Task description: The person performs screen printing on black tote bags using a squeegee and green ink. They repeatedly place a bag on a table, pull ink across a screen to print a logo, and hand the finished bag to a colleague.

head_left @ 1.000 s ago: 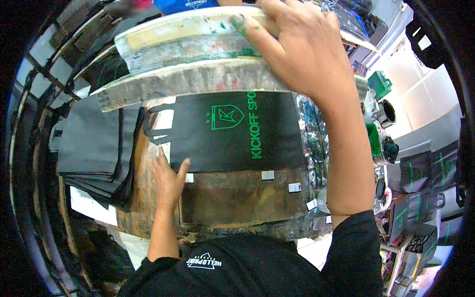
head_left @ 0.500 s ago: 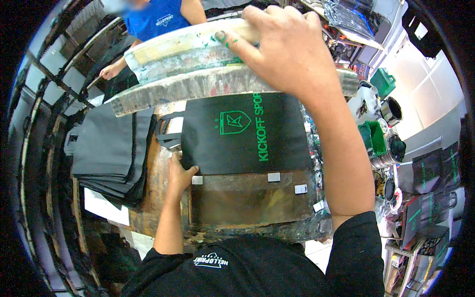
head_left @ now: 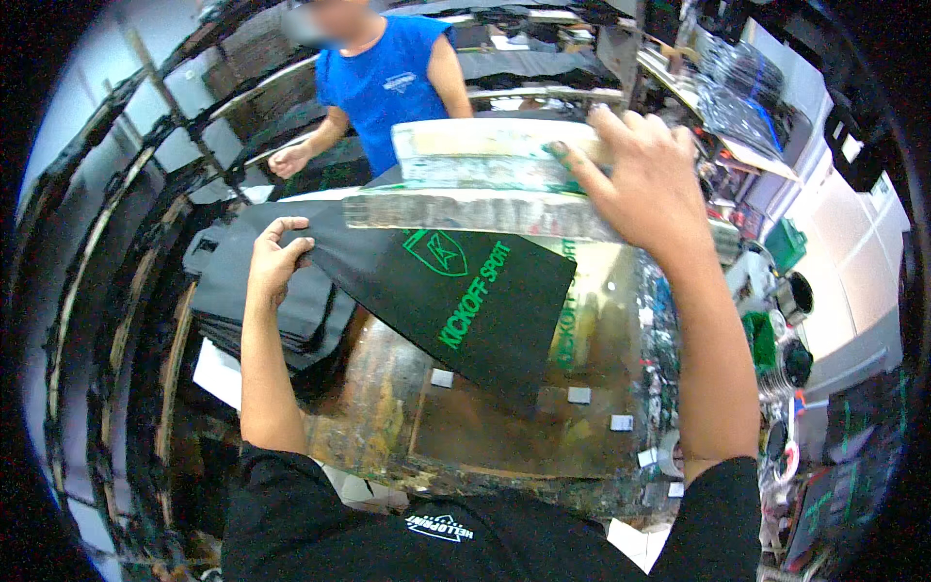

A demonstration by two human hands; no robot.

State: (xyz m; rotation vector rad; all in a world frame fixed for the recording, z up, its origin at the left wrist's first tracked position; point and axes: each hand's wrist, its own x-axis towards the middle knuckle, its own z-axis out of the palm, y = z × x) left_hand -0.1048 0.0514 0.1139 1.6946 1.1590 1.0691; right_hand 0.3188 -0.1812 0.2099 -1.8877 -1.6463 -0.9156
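A black non-woven bag [head_left: 514, 330] with a green crest and lettering is lifted at its left side, tilted over the printing board [head_left: 485, 427]. My left hand [head_left: 275, 267] pinches its left end, above a stack of similar black bags [head_left: 262, 301]. My right hand [head_left: 645, 179] is closed around the near side of a raised screen frame [head_left: 465, 211], its thumb against a pale squeegee [head_left: 485, 145] that lies along the frame. Matching green lettering shows on the bare board beside the bag. The frame hides the bag's far edge.
Small white tabs [head_left: 579, 395] sit on the board near its front. Across the table stands a person in a blue shirt [head_left: 388, 87]. Racks with dark sheets [head_left: 145, 320] curve along the left. At right are a green jug [head_left: 787, 247] and a metal pot [head_left: 797, 296].
My left hand has moved up and left, lifting the bag from the board and turning it askew. The screen frame stays raised in my right hand. More of the person opposite shows.
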